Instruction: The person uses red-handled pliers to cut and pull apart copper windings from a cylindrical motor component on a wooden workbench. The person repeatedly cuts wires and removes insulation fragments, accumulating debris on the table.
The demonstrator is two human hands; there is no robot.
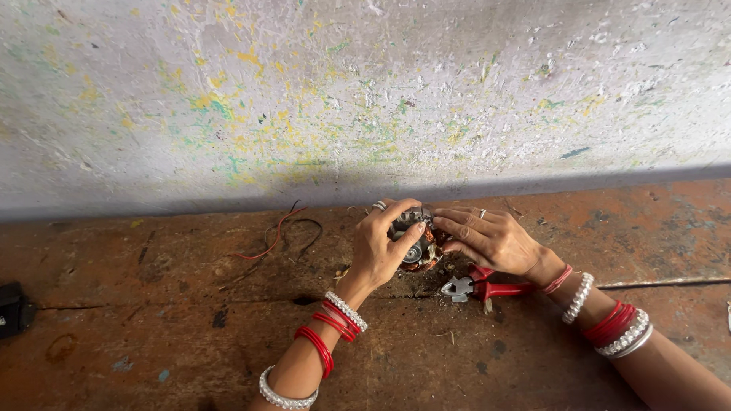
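The fingers of the left hand [378,247] and the right hand [491,240] grasp together a small motor stator with copper windings [417,242], held just above the worn wooden surface [190,320]. Red-handled pliers [487,288] lie at 5 o'clock; loose red and black wires [278,236] at 9 o'clock.

worn wooden bench [190,335], metal motor part [415,245], rough wall [365,91]

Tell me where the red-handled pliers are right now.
In the head view, the red-handled pliers lie on the workbench right of centre, under the right hand.
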